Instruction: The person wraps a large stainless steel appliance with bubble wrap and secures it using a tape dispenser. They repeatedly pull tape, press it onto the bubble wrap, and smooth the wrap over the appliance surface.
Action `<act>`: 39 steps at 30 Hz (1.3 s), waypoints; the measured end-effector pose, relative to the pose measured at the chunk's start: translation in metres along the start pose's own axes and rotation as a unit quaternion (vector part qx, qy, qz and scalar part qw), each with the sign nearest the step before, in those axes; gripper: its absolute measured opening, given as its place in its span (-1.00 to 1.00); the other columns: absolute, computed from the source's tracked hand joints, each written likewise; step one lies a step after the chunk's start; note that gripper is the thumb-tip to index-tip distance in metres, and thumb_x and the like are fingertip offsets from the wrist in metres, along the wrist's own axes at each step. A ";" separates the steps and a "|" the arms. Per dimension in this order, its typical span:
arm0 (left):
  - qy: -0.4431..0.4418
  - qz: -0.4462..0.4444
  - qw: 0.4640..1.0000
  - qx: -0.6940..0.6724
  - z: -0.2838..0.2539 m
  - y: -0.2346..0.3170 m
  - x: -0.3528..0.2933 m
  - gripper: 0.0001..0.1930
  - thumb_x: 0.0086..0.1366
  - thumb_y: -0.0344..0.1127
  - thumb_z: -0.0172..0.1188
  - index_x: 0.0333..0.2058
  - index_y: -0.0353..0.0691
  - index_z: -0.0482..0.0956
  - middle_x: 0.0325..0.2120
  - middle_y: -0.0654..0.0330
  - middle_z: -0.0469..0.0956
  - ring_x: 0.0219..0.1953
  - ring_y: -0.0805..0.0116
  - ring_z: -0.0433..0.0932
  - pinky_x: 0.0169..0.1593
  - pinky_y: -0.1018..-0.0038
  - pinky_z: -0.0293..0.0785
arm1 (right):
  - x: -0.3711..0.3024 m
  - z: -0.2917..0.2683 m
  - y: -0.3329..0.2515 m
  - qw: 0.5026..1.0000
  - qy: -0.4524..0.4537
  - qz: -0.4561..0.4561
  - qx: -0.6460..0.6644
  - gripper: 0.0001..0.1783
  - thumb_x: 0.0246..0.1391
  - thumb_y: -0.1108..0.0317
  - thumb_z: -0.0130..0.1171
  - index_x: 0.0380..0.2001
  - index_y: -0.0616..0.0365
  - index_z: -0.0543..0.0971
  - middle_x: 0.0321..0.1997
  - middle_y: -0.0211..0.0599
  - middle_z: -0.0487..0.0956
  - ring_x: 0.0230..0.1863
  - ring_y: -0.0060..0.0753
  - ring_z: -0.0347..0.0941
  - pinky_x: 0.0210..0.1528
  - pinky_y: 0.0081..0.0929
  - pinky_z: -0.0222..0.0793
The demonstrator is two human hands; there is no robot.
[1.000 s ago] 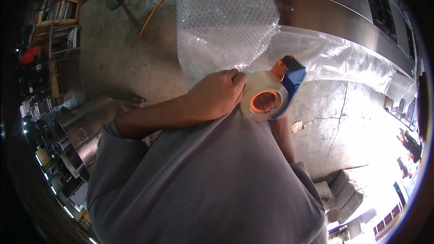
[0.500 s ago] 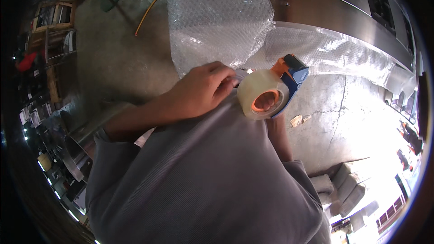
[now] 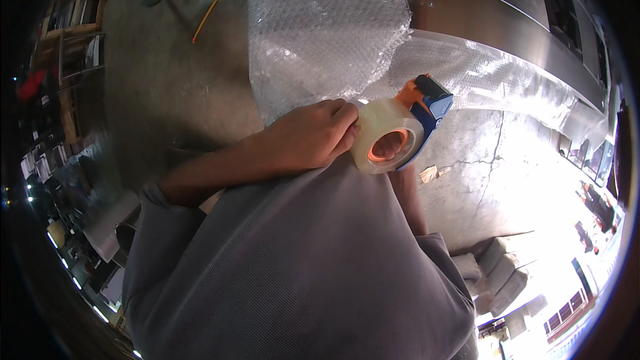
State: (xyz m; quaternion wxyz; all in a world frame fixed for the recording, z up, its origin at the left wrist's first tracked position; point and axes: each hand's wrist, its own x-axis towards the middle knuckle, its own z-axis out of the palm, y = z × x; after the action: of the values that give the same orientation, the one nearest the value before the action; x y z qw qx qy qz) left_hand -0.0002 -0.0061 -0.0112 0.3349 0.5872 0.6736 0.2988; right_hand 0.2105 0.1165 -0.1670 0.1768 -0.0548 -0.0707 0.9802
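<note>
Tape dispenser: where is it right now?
In the head view, the tape dispenser is just right of centre, held in the right hand, with the left hand immediately left of its roll and bubble wrap above in the picture.

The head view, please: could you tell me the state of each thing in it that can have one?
Left hand: fingers curled, at the tape roll
Right hand: mostly hidden, holding the tape dispenser from behind
Tape roll: loaded on the dispenser
Tape dispenser: held tilted
Bubble wrap: spread out, wrinkled
Metal unit: partly bare
Concrete floor: cracked
Yellow hose: curved
</note>
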 end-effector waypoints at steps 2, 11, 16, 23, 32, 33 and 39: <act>-0.019 -0.001 1.000 0.021 -0.002 0.002 -0.001 -0.83 0.47 -0.35 0.12 -0.18 -0.34 0.39 -0.34 -0.09 0.56 -0.29 -0.12 0.64 -0.20 0.08 0.59 | 0.000 -0.001 0.000 1.000 0.000 0.002 0.000 -0.60 0.43 -0.08 0.07 -0.21 0.03 0.57 -0.64 -0.63 0.45 -0.64 -0.67 0.39 -0.42 -0.62 0.34; -0.049 0.010 0.995 0.085 -0.003 0.009 0.001 -0.83 0.40 -0.37 0.16 -0.24 -0.36 0.39 -0.40 -0.06 0.57 -0.38 -0.06 0.65 -0.27 0.14 0.61 | -0.001 -0.004 0.001 1.000 0.000 -0.003 -0.001 -0.61 0.43 -0.07 0.07 -0.22 0.03 0.56 -0.63 -0.61 0.45 -0.63 -0.65 0.39 -0.43 -0.60 0.34; -0.041 0.022 0.997 0.055 -0.005 0.003 0.007 -0.83 0.29 -0.38 0.25 -0.31 -0.32 0.43 -0.47 0.03 0.57 -0.40 -0.01 0.64 -0.29 0.17 0.57 | 0.001 -0.005 0.003 1.000 0.000 -0.004 0.004 -0.61 0.43 -0.07 0.08 -0.23 0.03 0.55 -0.63 -0.60 0.45 -0.63 -0.64 0.38 -0.43 -0.59 0.34; -0.037 0.034 0.998 -0.044 -0.010 -0.005 0.014 -0.81 0.21 -0.39 0.28 -0.43 -0.34 0.45 -0.52 -0.04 0.58 -0.43 -0.06 0.64 -0.29 0.14 0.53 | 0.000 -0.004 0.004 1.000 0.005 -0.009 0.009 -0.62 0.43 -0.06 0.08 -0.24 0.03 0.54 -0.63 -0.59 0.44 -0.62 -0.62 0.38 -0.43 -0.57 0.34; -0.084 0.010 0.995 -0.055 -0.020 -0.004 0.017 -0.79 0.19 -0.40 0.27 -0.49 -0.36 0.43 -0.51 -0.05 0.58 -0.42 -0.09 0.63 -0.27 0.13 0.53 | -0.003 -0.001 0.005 1.000 0.011 -0.015 0.013 -0.62 0.42 -0.05 0.09 -0.26 0.04 0.53 -0.62 -0.58 0.44 -0.62 -0.61 0.38 -0.43 -0.55 0.34; -0.096 0.012 0.994 -0.055 -0.021 -0.005 0.016 -0.79 0.19 -0.40 0.27 -0.49 -0.36 0.43 -0.51 -0.05 0.58 -0.42 -0.09 0.63 -0.27 0.13 0.53 | -0.003 -0.001 0.006 1.000 0.012 -0.017 0.013 -0.62 0.42 -0.05 0.09 -0.26 0.04 0.53 -0.62 -0.58 0.44 -0.62 -0.60 0.38 -0.43 -0.55 0.34; -0.067 0.048 0.997 -0.007 -0.017 -0.007 0.008 -0.84 0.23 -0.43 0.28 -0.38 -0.31 0.46 -0.50 0.06 0.56 -0.43 0.06 0.62 -0.28 0.21 0.57 | -0.003 0.000 0.008 1.000 0.015 -0.020 0.017 -0.63 0.42 -0.05 0.09 -0.27 0.04 0.52 -0.62 -0.57 0.44 -0.61 -0.59 0.37 -0.44 -0.53 0.34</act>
State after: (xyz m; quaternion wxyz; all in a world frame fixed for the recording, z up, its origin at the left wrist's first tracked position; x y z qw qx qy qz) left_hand -0.0183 0.0004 -0.0070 0.3687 0.6349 0.6188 0.2794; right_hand 0.2107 0.1076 -0.1682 0.1987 -0.0652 -0.0525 0.9765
